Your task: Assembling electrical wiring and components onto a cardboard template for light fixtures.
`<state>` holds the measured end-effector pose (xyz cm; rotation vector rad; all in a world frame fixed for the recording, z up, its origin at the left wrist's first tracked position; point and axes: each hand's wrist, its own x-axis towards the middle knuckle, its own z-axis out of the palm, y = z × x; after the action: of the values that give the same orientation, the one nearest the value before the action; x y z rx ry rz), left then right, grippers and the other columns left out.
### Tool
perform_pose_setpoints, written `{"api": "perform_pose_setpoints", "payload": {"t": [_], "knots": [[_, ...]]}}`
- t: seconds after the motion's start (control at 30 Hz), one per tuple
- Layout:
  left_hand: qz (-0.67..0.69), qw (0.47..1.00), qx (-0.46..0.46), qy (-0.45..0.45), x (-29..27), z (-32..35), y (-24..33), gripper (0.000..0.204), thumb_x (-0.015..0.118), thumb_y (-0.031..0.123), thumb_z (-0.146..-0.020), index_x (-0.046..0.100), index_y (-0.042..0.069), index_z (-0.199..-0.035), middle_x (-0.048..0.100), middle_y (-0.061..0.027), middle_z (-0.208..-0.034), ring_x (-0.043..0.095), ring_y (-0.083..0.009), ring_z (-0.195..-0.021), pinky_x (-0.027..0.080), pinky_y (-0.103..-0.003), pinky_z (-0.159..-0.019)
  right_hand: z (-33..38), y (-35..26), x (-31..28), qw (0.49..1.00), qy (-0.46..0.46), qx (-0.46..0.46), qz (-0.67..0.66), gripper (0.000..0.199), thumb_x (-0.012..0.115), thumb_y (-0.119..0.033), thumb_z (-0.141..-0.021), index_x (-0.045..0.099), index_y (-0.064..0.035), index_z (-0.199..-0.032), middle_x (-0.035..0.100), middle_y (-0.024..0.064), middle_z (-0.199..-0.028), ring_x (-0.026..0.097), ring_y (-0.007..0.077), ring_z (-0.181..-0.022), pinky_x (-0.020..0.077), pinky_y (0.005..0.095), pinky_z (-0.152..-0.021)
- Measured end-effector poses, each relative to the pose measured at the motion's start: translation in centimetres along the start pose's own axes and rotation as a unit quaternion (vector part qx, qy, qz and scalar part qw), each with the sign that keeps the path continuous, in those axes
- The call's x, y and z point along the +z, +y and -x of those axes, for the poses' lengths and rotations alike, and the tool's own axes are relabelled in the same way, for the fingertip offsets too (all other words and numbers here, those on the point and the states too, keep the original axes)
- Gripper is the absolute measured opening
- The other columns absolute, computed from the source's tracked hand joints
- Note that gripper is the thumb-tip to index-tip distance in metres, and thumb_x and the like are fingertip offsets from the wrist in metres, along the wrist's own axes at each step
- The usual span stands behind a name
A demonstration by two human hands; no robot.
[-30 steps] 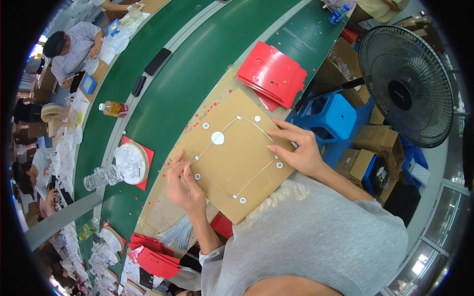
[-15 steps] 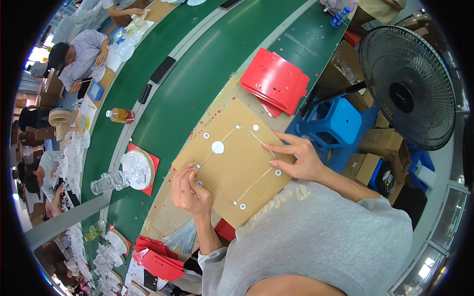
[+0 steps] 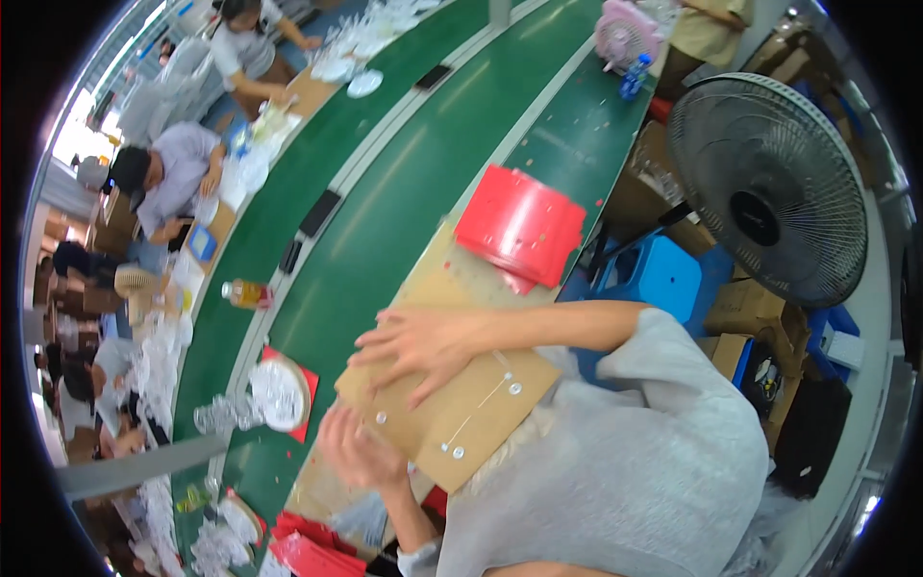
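Note:
A brown cardboard sheet [image 3: 486, 423] lies in front of my chest, with small white round eyelets and a thin white cord [image 3: 478, 412] running across its face. My right hand [image 3: 423, 348] reaches over it from the right, fingers spread and lying flat on its upper part. That hand and forearm hide the far half of the sheet and some of the cord. By the sheet's left edge is my left hand [image 3: 361, 447], smeared by motion; whether it touches the sheet or holds anything is unclear.
Glossy red sheets [image 3: 519, 223] are stacked beyond the cardboard, with more red sheets [image 3: 312, 548] at lower left beside a bundle of pale cords [image 3: 361, 519]. A large black fan [image 3: 760, 212] and blue stool [image 3: 663, 274] stand right. Along the green belt sits a drink bottle [image 3: 247, 294].
My right hand has left the sheet's right side and now lies flat across its upper part. My left hand has moved down slightly, and the view has shifted.

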<state>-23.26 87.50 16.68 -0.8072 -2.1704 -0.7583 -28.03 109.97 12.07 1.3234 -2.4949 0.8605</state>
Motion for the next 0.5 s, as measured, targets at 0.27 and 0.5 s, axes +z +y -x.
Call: {"api": "perform_pose_setpoints", "payload": {"t": [0.27,0.5], "knots": [[-0.095,0.948,-0.265,-0.15,0.2,1.5,3.9,0.037,0.069,0.004,-0.09,0.061,-0.004,-0.125,0.062,-0.018,-0.115,0.056,-0.0351,-0.114,0.044,-0.048,-0.098,-2.9,-0.1,2.0,0.971,-0.031,0.225,0.075,0.063,0.06,-0.059,-0.093,0.06,-0.0194,-0.142,0.046,0.0196,-0.153,0.054,0.0364,-0.122,0.0422,0.0506,-0.094],[0.059,0.92,-0.377,-0.092,0.5,1.2,0.8,0.029,0.071,-0.004,-0.086,0.066,-0.004,-0.114,0.063,-0.0128,-0.097,0.061,-0.0293,-0.09,0.05,-0.038,-0.085,-0.3,-5.4,-0.9,0.918,-0.072,0.36,0.152,0.067,0.063,-0.054,-0.092,0.055,-0.0099,-0.142,0.052,0.0222,-0.141,0.058,0.0358,-0.114,0.0458,0.0476,-0.087]]}}
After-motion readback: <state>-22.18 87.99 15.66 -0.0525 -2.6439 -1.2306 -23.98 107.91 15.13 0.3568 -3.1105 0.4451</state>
